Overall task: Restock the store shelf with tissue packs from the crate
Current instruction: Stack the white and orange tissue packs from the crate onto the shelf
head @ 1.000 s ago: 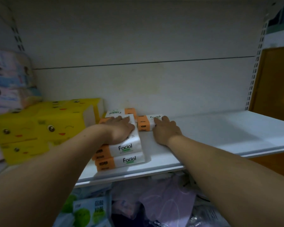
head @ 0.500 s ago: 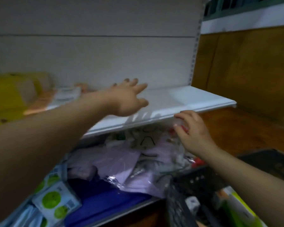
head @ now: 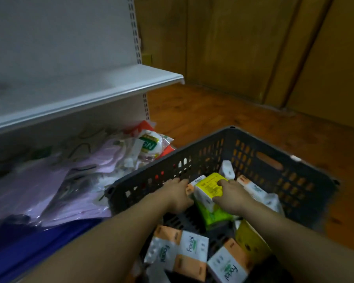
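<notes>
A dark plastic crate (head: 278, 152) stands on the floor at lower right with several tissue packs inside. My right hand (head: 232, 198) grips a yellow-and-green tissue pack (head: 209, 187) near the crate's middle. My left hand (head: 176, 195) is just left of it, fingers curled on the end of an orange-and-white Facial pack (head: 196, 180). More orange-and-white packs (head: 184, 252) lie loose at the crate's near end. The white store shelf (head: 94, 97) is up and to the left; the part in view is bare.
Below the white shelf, a lower shelf holds purple plastic-wrapped packages (head: 59, 180) and a round green-labelled packet (head: 153, 144), close against the crate's left wall. Wooden floor (head: 223, 111) and wooden wall panels (head: 243, 41) lie beyond the crate.
Both hands left the packs on the shelf and dropped right and down into the crate, and my view followed. They now close on packs there.
</notes>
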Available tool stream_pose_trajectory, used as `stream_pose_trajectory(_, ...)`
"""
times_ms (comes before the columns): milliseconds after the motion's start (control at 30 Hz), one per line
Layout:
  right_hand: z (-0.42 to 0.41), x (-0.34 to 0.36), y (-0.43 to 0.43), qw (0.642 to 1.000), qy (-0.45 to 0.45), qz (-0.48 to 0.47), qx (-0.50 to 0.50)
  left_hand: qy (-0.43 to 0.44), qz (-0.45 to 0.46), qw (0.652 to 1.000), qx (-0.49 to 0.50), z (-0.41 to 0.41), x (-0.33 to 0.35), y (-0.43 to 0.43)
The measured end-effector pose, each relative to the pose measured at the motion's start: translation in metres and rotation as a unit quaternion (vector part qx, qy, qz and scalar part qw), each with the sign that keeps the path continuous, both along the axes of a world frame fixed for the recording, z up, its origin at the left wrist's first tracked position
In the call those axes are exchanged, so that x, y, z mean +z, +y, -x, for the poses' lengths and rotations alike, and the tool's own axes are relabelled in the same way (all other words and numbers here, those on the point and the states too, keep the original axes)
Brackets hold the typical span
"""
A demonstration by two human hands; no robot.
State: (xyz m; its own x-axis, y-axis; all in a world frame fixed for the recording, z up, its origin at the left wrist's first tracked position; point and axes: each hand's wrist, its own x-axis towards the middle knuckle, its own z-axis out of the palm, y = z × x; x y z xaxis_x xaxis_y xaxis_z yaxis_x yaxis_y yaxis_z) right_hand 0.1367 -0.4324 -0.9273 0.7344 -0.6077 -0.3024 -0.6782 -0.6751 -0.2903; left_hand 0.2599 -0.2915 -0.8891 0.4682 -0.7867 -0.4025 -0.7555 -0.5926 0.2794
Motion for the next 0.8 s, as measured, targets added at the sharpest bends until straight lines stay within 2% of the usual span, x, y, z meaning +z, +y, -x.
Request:
stream_pose_trajectory(100,0.0,-0.011,-0.018,0.998,0.032,-0.04,-0.033,0.05,-0.019,0.997,0.047,0.001,-0.029,-0.027)
stream_pose_trajectory(200,-0.006,-0.019,-0.024,0.994,0.046,-0.086,-0.044,0.117,0.017,0.987,0.109,0.001,-0.049,-0.051)
stream_pose_trajectory(333,-0.014,-0.035,-0.028,0.983,0.089,-0.157,-0.047,0.218,0.088,0.943,0.237,0.0,-0.073,-0.078)
stream_pose_trajectory(400,-0.016,-0.038,-0.025,0.975,0.096,-0.195,-0.053,0.257,0.108,0.922,0.268,-0.003,-0.094,-0.09)
stream_pose_trajectory(467,-0.018,-0.037,-0.023,0.971,0.057,-0.216,-0.084,0.279,0.115,0.907,0.293,-0.011,-0.129,-0.102)
stream_pose_trajectory(600,-0.018,-0.025,-0.023,0.968,0.011,-0.223,-0.114,0.352,0.135,0.863,0.337,0.004,-0.108,-0.099)
stream_pose_trajectory(733,-0.017,-0.01,-0.025,0.936,-0.175,-0.2,-0.232,0.393,0.196,0.813,0.383,0.008,-0.086,-0.093)
stream_pose_trajectory(800,-0.019,-0.004,-0.023,0.914,-0.244,-0.205,-0.251,0.394,0.224,0.805,0.383,0.011,-0.068,-0.087)
